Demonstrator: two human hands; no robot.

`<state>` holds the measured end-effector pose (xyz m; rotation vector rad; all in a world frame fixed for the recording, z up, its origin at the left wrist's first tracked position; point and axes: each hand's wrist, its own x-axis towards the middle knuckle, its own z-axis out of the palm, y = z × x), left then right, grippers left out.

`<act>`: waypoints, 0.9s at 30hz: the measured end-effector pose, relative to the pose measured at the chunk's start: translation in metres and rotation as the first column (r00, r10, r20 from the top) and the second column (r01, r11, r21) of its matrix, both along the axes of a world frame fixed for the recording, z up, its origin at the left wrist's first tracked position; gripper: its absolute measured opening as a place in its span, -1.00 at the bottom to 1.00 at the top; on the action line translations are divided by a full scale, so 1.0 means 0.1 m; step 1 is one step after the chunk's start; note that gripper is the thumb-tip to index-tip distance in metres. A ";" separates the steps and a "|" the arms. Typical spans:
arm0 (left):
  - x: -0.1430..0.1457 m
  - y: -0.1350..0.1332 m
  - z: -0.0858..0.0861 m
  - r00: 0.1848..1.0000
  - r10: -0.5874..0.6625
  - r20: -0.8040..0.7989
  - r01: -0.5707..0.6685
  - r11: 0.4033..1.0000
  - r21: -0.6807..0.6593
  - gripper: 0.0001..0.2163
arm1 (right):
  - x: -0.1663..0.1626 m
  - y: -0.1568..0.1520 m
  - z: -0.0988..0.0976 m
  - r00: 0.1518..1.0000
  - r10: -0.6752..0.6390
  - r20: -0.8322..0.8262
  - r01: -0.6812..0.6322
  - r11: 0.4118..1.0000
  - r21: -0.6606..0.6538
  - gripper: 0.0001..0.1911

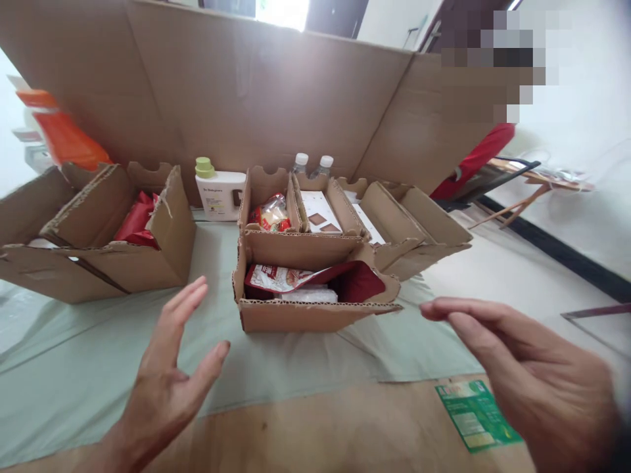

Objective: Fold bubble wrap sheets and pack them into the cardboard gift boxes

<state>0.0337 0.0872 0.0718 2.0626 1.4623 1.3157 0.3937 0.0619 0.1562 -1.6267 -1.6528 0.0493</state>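
Note:
My left hand (pixel 165 381) hovers open over the pale green cloth (pixel 89 368), fingers stretched toward a low cardboard box (pixel 300 315). That box holds a red-and-white snack packet (pixel 279 277), a dark red bag (pixel 357 281) and a clear wrapped item. My right hand (pixel 532 378) floats at the box's right, fingers extended and empty. Neither hand touches the box. Behind it stand smaller cardboard compartments (pixel 320 213) with a snack bag (pixel 270 215) and flat white cards.
A larger cardboard box (pixel 98 263) with red material stands at the left. A white bottle with a green cap (pixel 217 190) and two clear bottles (pixel 310 163) stand at the back against a tall cardboard wall. A green leaflet (pixel 476 414) lies on the wooden surface near me.

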 end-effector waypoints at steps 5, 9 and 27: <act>0.22 0.31 -0.29 0.964 -0.147 0.223 0.204 0.944 -0.260 -0.22 | -0.09 0.27 -0.74 0.954 0.155 -0.258 -0.198 0.969 -0.150 -0.39; 0.58 0.41 -0.37 0.908 -0.180 0.377 0.272 0.940 -0.205 -0.25 | -0.31 0.41 -0.99 0.908 0.184 -0.376 -0.232 0.969 -0.088 -0.42; 0.19 -0.41 0.02 0.848 -0.097 0.521 0.236 0.949 -0.207 -0.25 | -0.88 -0.44 -0.82 0.914 0.065 -0.401 -0.064 0.998 0.015 -0.37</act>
